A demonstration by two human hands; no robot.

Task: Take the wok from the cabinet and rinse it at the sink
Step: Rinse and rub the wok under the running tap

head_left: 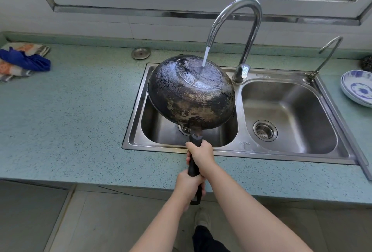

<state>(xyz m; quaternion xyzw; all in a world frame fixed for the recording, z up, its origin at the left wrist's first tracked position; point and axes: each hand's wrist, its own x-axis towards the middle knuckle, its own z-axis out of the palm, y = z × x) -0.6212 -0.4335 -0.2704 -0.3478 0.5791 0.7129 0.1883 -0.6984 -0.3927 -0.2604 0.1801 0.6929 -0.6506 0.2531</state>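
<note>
A blackened wok point(191, 94) is held upside down and tilted over the left basin of the steel sink point(132, 131). Water runs from the tall curved faucet point(239, 16) onto the wok's underside. The wok's black handle point(193, 163) points toward me. My right hand point(201, 155) grips the handle close to the wok. Behind it, my left hand point(188, 187) grips the handle's near end. The wok's inside faces down and is hidden.
The right basin point(285, 114) holds only its drain strainer. A small second tap point(326, 58) stands at the sink's back right. Blue-and-white plates point(357, 88) sit at the far right, a folded cloth point(22, 60) at the far left, a metal sink plug point(141, 53) behind the sink.
</note>
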